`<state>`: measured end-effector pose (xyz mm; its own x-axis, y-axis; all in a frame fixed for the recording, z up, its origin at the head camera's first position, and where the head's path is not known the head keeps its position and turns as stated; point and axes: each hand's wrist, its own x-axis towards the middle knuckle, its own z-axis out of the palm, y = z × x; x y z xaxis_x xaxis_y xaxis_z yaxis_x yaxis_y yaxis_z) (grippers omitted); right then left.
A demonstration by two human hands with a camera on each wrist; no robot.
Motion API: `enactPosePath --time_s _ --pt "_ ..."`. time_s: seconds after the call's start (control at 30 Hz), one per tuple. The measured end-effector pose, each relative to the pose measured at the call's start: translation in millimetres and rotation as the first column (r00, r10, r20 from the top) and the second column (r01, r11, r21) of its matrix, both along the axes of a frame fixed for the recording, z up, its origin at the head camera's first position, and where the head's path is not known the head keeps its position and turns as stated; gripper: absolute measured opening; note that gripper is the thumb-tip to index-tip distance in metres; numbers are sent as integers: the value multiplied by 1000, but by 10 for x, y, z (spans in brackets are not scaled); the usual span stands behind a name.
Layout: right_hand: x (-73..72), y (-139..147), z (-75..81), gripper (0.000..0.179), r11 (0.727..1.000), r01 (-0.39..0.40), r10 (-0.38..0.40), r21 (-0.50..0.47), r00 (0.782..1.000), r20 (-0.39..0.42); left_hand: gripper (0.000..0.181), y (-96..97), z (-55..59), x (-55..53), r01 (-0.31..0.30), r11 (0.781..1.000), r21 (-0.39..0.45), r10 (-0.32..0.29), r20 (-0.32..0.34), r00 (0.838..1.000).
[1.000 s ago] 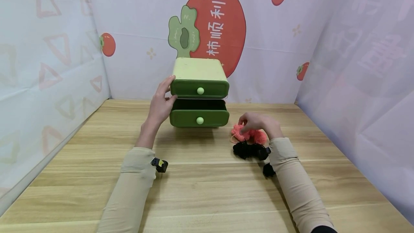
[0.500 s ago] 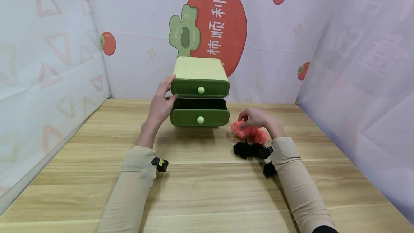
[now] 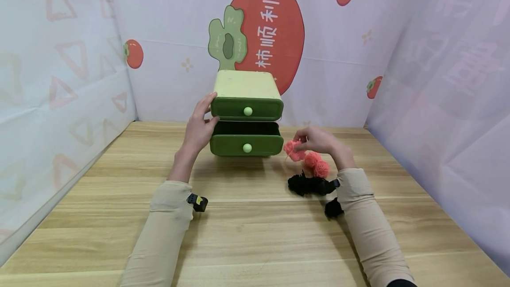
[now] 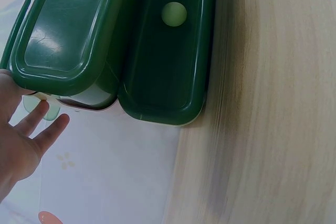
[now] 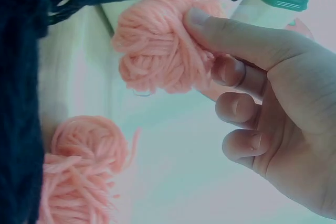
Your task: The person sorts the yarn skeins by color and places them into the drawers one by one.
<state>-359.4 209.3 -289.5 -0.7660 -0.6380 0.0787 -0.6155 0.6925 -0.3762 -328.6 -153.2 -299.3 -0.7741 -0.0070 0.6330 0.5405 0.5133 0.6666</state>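
My right hand (image 3: 316,140) pinches a small coral-pink yarn skein (image 5: 157,43) between thumb and fingers, lifted beside the cabinet's right side. A second pink skein (image 3: 317,165) lies on the table below that hand. My left hand (image 3: 199,129) rests against the left side of a small green two-drawer cabinet (image 3: 245,84), with fairly straight, spread fingers (image 4: 52,130) at its edge. The cabinet's lower drawer (image 3: 231,146) is pulled out and its upper drawer (image 3: 229,109) is closed. Both have round pale-green knobs.
Black yarn skeins (image 3: 304,184) lie on the wooden table (image 3: 255,238) in front of the pink one, and a further black piece (image 3: 334,208) sits by the right sleeve. Printed cloth walls (image 3: 171,87) enclose the back and sides.
My right hand has raised one pink skein off the other, moving slightly up and away, so the second skein shows separately. The left hand and cabinet stay put.
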Motion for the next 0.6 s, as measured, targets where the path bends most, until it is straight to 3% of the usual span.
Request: enactPosePath --time_s 0.33,0.6 --pt "89 -13 158 8 997 13 -21 -70 994 -111 68 1 2 3 -4 1000 -4 4 -3 1000" --pt "186 -37 284 14 992 36 -71 -118 950 -304 68 2 -4 -4 -1 1000 -4 1 -6 1000"
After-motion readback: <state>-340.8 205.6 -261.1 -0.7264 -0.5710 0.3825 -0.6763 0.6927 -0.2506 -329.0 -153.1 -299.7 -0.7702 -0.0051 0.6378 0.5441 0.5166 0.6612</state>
